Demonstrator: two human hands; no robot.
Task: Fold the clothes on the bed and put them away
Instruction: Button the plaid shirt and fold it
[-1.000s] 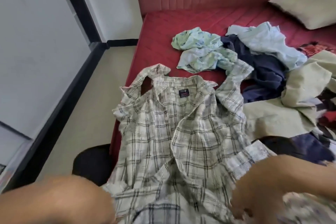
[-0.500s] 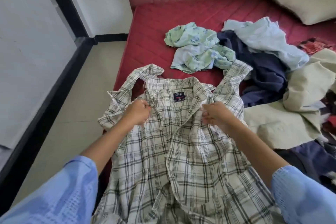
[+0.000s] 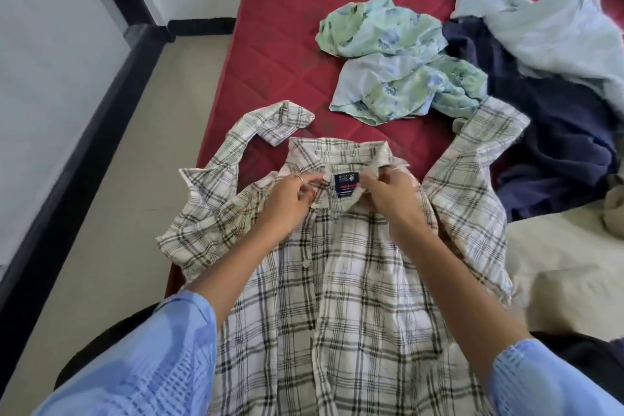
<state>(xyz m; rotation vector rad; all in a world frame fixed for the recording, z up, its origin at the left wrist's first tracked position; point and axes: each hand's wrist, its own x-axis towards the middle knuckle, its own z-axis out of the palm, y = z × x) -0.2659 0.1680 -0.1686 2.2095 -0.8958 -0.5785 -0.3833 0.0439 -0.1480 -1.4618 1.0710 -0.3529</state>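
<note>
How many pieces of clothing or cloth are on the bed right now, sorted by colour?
White plaid shirt: 1
Green and blue floral garment: 1
Navy garment: 1
Pale blue garment: 1
Cream cloth: 1
Total: 5 in view, though the pile runs off the right edge.

Plaid shirt (image 3: 337,280): white ground crossed by black and grey checks, with a dark navy neck label (image 3: 345,184) bearing a red band. Mattress (image 3: 304,10): deep red, quilted in diamonds. Crumpled garment (image 3: 395,61): pale green and light blue, floral print. Dark garment (image 3: 557,132): plain navy. Light garment (image 3: 553,34): pale blue. Cloth (image 3: 567,273) at right: cream. Sleeves (image 3: 152,371): light blue. Floor (image 3: 135,162): beige; skirting (image 3: 77,132): black.
</note>
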